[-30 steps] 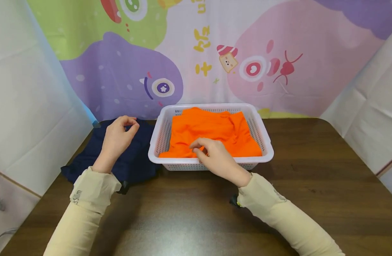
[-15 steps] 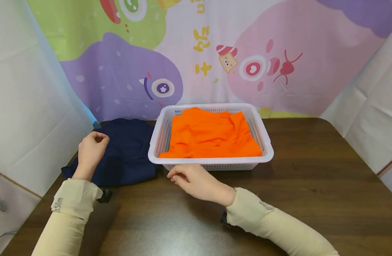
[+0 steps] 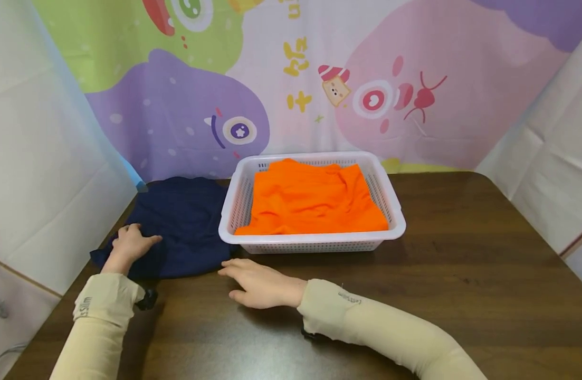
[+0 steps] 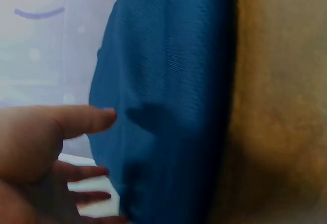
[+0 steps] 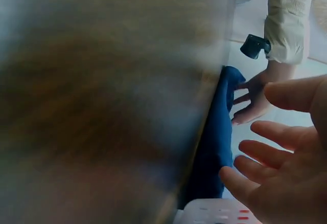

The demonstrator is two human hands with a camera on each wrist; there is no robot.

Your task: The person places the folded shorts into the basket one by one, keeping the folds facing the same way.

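Observation:
A dark blue folded cloth (image 3: 191, 221), its kind not plain, lies on the table left of the basket. Over its left side is my left hand (image 3: 131, 245), fingers spread and thumb apart. In the left wrist view the fingers of that hand (image 4: 41, 152) stand near the cloth (image 4: 158, 81) and cast a shadow on it. My right hand (image 3: 259, 284) reaches leftward in front of the basket, fingers extended toward the cloth's near right corner. The right wrist view shows its fingers (image 5: 265, 157) spread with nothing between them.
A white plastic basket (image 3: 314, 238) stands at the back middle of the brown wooden table (image 3: 461, 274), close beside the blue cloth. Orange fabric (image 3: 314, 198) lies inside it. A printed curtain (image 3: 177, 116) hangs behind the table, and pale sheets (image 3: 44, 137) flank it.
From over the basket, my right hand has moved left and toward me, its fingers straightening. My left hand has moved left and down to the blue cloth and opened its pinched fingers.

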